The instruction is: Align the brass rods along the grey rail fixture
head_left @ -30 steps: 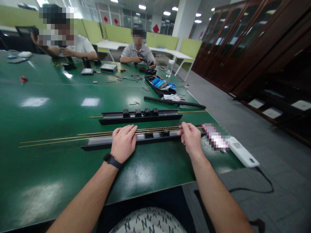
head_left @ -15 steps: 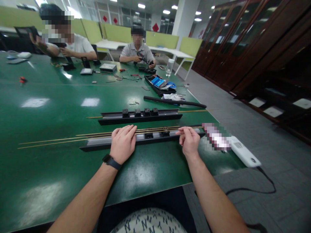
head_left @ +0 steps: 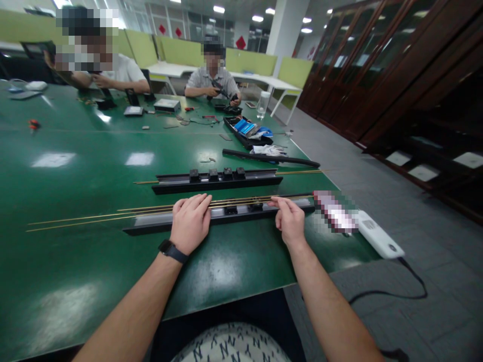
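A long black rail [head_left: 151, 221] with small black blocks lies across the green table [head_left: 94, 176] in front of me. Thin brass rods [head_left: 94, 217] run along its top and stick out far to the left. My left hand [head_left: 190, 221] lies flat on the rail and rods, fingers stretched out and together, a black watch on the wrist. My right hand [head_left: 289, 218] rests on the rail further right, its fingertips pinched on a brass rod.
A second black rail [head_left: 217, 180] with several blocks lies just beyond. A black strip [head_left: 269, 158], white gloves and a tray of blue parts [head_left: 247, 129] sit farther back. A white power strip [head_left: 377, 235] lies at the table's right edge. Two people work at the far end.
My right hand has slid a little to the left along the rail. My left hand has stayed in place.
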Demonstrator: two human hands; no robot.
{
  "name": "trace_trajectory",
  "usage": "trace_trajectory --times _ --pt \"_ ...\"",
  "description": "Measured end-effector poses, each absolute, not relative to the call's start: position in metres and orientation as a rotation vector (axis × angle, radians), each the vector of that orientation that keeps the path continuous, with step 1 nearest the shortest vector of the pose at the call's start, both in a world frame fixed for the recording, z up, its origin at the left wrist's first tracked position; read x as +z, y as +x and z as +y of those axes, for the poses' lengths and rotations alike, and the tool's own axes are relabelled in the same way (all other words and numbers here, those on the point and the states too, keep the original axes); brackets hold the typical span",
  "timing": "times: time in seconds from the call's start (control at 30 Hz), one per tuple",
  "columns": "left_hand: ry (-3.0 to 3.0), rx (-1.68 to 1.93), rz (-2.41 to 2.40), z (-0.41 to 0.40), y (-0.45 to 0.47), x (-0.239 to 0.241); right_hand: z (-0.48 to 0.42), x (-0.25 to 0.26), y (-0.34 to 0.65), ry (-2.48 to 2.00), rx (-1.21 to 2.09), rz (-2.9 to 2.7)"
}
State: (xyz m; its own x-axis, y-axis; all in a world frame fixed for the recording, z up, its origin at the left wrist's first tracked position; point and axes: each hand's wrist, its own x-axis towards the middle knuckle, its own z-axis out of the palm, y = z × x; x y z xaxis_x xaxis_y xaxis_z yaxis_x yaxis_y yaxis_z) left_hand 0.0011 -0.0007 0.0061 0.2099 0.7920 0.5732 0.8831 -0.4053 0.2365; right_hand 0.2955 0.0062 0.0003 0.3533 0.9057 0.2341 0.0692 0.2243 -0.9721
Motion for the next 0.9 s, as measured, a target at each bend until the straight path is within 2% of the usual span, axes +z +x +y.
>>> trace_trajectory --times 0.5,0.9 --pt "-2.314 -0.975 -1.627 -0.0008 0.0014 0.0052 0.0076 -0.0047 0.2957 -1.135 0.925 -1.085" --pt "-2.328 -0.918 -1.606 -0.0006 0.0004 0.0063 0.0102 -0.0017 0.2965 -1.145 0.865 -0.962"
